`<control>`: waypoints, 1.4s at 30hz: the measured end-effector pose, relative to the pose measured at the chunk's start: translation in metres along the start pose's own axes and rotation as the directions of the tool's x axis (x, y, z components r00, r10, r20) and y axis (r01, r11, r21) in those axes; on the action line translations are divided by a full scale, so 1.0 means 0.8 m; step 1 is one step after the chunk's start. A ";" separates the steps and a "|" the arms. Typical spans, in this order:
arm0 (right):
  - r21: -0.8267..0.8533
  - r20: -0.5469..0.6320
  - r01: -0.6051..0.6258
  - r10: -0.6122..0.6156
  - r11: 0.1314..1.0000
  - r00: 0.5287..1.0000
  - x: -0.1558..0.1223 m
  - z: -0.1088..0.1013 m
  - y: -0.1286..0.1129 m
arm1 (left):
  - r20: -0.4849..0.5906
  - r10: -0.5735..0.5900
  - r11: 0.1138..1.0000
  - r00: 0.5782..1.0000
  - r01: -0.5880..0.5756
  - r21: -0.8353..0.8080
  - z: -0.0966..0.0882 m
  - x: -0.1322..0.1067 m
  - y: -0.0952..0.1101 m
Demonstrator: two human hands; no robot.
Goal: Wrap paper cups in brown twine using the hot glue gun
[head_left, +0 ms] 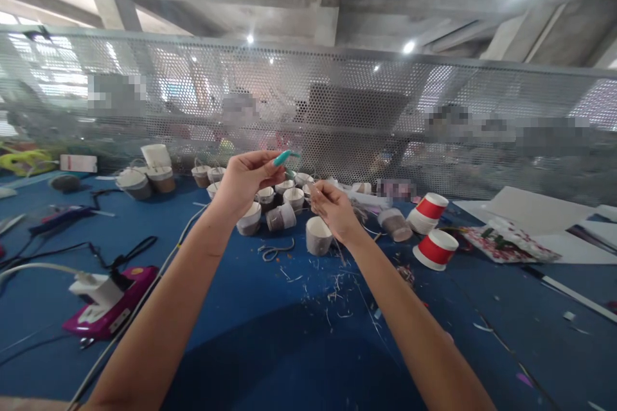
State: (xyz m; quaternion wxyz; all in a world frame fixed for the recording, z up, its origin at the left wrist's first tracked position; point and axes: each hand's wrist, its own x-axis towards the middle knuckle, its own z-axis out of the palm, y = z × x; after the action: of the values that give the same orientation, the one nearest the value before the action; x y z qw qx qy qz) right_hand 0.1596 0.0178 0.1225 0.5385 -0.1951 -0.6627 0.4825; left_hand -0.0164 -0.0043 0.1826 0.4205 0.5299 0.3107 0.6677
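My left hand [248, 183] is raised above the table with its fingers closed in a pinch. A slim teal thing [282, 158] shows at its thumb and fingertips; its kind is unclear. Close by on the right, my right hand [335, 209] is closed too, fingertips pressed together on something too small to make out. Thin pale strands [341, 253] hang or lie just below it. Under the right hand stands a whitish paper cup [318, 237]. Behind both hands several cups with pale tops cluster, and one cup [281, 217] lies on its side.
Red-and-white paper cups [436, 249] stand upside down at right, near a patterned plastic bag [511, 241] and white sheets [535, 212]. Thread scraps [335, 295] litter the blue table [250, 347]. At left are a purple power strip [113, 308] and cables. A perforated metal screen [308, 109] stands behind.
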 end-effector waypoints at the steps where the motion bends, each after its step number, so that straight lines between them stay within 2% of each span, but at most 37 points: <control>1: 0.037 -0.005 -0.045 0.045 0.998 0.999 0.000 0.001 0.002 | 0.009 0.001 1.000 1.000 -0.001 -0.003 0.001 0.000 -0.001; 5: 0.111 -0.042 -0.098 0.103 0.989 0.994 0.001 0.002 0.005 | 0.044 0.057 0.998 0.997 -0.057 -0.016 0.005 -0.002 -0.006; 8: 0.168 -0.024 -0.146 0.153 0.975 0.988 0.000 0.002 0.004 | 0.077 0.101 0.995 0.992 -0.099 -0.028 0.004 -0.001 -0.008; 11: 0.110 0.016 -0.194 0.194 0.975 0.981 -0.002 0.002 0.002 | 0.079 0.105 0.994 0.991 -0.104 -0.024 0.004 -0.001 -0.009; 13: 0.000 0.049 -0.178 0.178 0.984 0.983 -0.002 0.002 0.000 | 0.071 0.091 0.996 0.993 -0.090 -0.020 0.004 -0.001 -0.009; 16: -0.136 0.072 -0.055 0.065 0.989 0.995 -0.003 0.002 -0.002 | 0.084 0.059 0.998 0.995 -0.056 -0.039 0.005 -0.001 -0.010; 18: -0.131 0.049 -0.009 0.016 0.991 0.999 -0.004 0.004 -0.004 | 0.094 0.048 0.998 0.994 -0.043 -0.055 0.004 0.000 -0.010; 20: -0.050 0.034 -0.078 0.079 0.996 0.996 -0.006 0.006 -0.005 | 0.091 0.045 0.997 0.995 -0.039 -0.062 0.003 0.001 -0.010; 24: 0.060 0.101 -0.292 0.285 0.954 0.953 -0.010 0.012 -0.009 | 0.109 0.064 0.995 0.992 -0.055 -0.084 0.000 0.001 -0.011; 28: 0.129 0.120 -0.387 0.373 0.913 0.920 -0.011 0.018 -0.012 | 0.162 0.103 0.992 0.981 -0.090 -0.089 -0.002 -0.002 -0.012; 31: 0.150 0.139 -0.452 0.433 0.880 0.890 -0.012 0.019 -0.016 | 0.175 0.088 0.994 0.981 -0.076 -0.076 -0.003 -0.004 -0.012; 35: 0.131 0.272 -0.498 0.452 0.858 0.850 -0.017 0.018 -0.027 | 0.181 0.045 0.992 0.982 -0.024 -0.121 -0.003 -0.005 -0.013; 39: 0.157 0.380 -0.542 0.455 0.826 0.805 -0.021 0.014 -0.033 | 0.250 0.081 0.984 0.965 -0.037 -0.175 -0.002 -0.006 -0.013; 42: 0.182 0.452 -0.528 0.407 0.829 0.794 -0.020 0.010 -0.031 | 0.308 0.124 0.982 0.943 -0.072 -0.173 -0.001 -0.005 -0.013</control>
State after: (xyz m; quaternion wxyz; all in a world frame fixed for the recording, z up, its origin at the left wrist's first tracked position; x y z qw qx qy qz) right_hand 0.1646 -0.0097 0.1355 0.2789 -0.1696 -0.6063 0.7251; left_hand -0.0147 -0.0035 0.1717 0.4720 0.6102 0.1579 0.6164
